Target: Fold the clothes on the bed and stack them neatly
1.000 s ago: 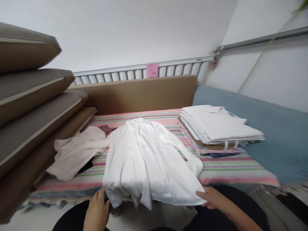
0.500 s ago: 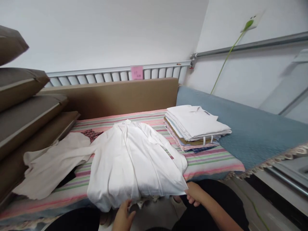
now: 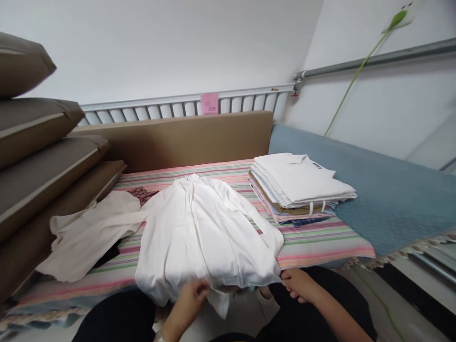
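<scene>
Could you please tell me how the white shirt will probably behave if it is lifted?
The white shirt is probably floppy, since its hem droops past the front edge of the striped cloth. It is likely light for its size, because the fabric looks thin and softly creased. It might slide easily, as its surface appears smooth.

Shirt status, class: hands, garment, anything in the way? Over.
Right hand pinching shirt at hem; left hand at hem, grip unclear. Shirt spread on striped cloth, hem overhanging. Nothing visibly blocking hands; pale garment, folded stack alongside.
</scene>
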